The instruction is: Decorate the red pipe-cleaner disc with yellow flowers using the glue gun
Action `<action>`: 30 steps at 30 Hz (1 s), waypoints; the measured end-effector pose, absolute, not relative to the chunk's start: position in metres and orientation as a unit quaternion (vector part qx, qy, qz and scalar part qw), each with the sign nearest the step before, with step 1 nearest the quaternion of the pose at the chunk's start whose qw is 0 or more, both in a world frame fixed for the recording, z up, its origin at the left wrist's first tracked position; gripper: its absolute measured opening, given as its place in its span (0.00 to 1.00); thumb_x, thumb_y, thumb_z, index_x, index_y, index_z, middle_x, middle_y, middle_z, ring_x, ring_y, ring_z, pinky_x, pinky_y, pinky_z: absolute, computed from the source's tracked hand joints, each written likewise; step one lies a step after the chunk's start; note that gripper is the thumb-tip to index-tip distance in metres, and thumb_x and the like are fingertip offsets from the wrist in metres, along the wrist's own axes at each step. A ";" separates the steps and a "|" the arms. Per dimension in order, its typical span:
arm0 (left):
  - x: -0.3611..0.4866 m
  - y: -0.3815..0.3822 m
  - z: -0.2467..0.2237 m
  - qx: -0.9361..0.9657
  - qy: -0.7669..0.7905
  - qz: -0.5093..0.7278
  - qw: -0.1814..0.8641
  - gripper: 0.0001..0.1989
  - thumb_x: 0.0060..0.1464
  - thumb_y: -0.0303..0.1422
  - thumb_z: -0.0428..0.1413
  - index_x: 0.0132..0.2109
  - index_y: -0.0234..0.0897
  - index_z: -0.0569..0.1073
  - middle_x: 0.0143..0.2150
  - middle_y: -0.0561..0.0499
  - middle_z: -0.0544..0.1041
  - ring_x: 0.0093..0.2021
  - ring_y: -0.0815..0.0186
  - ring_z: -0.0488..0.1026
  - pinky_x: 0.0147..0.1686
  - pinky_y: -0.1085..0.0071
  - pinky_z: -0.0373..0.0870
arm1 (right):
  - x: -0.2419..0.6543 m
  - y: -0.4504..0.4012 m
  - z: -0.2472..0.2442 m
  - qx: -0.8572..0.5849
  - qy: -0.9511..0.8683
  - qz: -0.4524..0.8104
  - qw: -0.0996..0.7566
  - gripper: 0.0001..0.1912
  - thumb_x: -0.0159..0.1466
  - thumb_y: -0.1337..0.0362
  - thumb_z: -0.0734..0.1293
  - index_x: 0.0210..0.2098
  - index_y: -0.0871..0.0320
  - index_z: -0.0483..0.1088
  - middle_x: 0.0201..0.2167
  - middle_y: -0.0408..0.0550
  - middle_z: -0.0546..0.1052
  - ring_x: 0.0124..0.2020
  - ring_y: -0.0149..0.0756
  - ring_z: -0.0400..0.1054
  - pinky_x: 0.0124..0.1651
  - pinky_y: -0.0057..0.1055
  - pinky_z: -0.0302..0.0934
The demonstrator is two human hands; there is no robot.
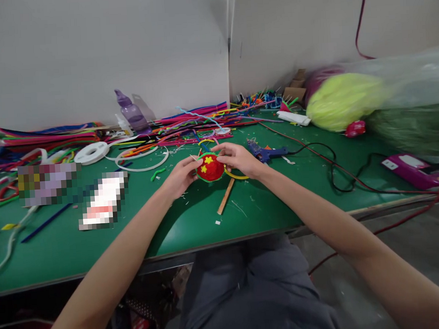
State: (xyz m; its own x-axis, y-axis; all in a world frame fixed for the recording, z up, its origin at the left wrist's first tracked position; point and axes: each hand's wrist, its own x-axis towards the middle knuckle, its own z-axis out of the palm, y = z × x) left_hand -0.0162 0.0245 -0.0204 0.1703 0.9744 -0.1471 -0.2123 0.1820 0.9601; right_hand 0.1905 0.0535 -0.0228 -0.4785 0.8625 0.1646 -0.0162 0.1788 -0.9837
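Both hands (212,167) gripping red ornament (210,168), glue gun (265,153) beside, wooden stick (226,196) beneath

Near the front edge the green surface (194,235) lies mostly open. Far left, pipe cleaners (47,138) crowd it; right, a glue gun (265,153) and cables (335,170) block passage.

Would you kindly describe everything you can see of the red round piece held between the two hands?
The red round piece is a small fuzzy dome, apparently made of wound pipe cleaner, with a green rim and two yellow flower shapes on its face. It is held just above the green table, face toward the camera. The left hand grips its left edge and the right hand its upper right. A yellow loop curves out from its right side.
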 end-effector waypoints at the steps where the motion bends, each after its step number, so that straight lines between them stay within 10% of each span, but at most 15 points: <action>1: -0.016 0.025 -0.021 0.438 0.443 0.474 0.622 0.14 0.39 0.36 0.69 0.31 0.36 0.75 0.28 0.54 0.73 0.27 0.72 0.68 0.26 0.76 0.62 | 0.191 0.053 -0.022 -0.323 -0.664 0.547 0.394 0.16 0.59 0.63 0.68 0.47 0.57 0.70 0.30 0.42 0.69 0.23 0.25 0.61 0.24 0.26 0.58; 15: -0.018 0.029 -0.018 0.330 0.417 0.547 0.646 0.15 0.37 0.28 0.69 0.32 0.36 0.73 0.31 0.54 0.77 0.28 0.72 0.72 0.24 0.76 0.68 | 0.190 0.059 -0.027 -0.350 -0.647 0.492 0.467 0.20 0.54 0.61 0.72 0.45 0.58 0.69 0.40 0.49 0.73 0.43 0.37 0.68 0.36 0.31 0.65; 30: -0.016 0.026 -0.021 0.399 0.392 0.515 0.649 0.15 0.40 0.29 0.69 0.33 0.37 0.71 0.36 0.55 0.78 0.37 0.71 0.75 0.38 0.73 0.73 | 0.191 0.056 -0.024 -0.306 -0.600 0.585 0.452 0.26 0.52 0.65 0.72 0.50 0.57 0.65 0.28 0.39 0.70 0.25 0.27 0.61 0.27 0.27 0.57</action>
State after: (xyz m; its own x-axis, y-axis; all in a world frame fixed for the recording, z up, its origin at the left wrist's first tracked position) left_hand -0.0156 0.0259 -0.0213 0.1619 0.9821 -0.0965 -0.3565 0.1494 0.9223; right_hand 0.1906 0.0564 -0.0238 -0.4047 0.8957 0.1844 -0.1621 0.1282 -0.9784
